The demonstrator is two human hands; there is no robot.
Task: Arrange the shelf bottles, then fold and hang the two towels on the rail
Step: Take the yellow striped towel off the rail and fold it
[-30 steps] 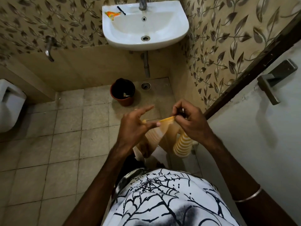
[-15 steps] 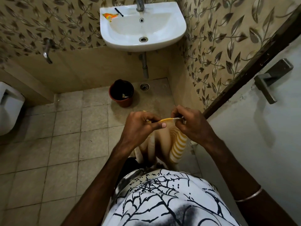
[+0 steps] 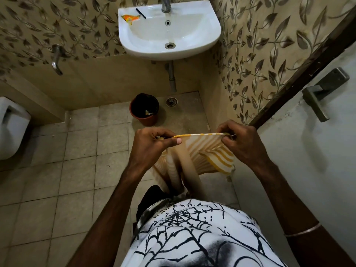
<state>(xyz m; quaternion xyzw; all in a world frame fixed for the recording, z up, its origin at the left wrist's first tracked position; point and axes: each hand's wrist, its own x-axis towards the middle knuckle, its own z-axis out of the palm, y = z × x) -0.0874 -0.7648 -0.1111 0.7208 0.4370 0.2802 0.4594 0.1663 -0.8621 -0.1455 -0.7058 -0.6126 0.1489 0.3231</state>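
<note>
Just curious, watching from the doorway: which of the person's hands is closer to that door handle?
Right. The right hand pinches the striped towel beside the door, below-left of the door handle; the left hand grips the towel's other end, farther away.

toilet [image 3: 11, 130] cut off at left edge, towel [image 3: 210, 153] bottom hidden behind shirt [image 3: 202, 236]

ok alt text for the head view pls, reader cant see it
Seen from above, a person's left hand and right hand pinch the top edge of a yellow-and-white striped towel, stretched taut and hanging. Beyond: a white sink, a red-brown bucket on the tiled floor.
</note>
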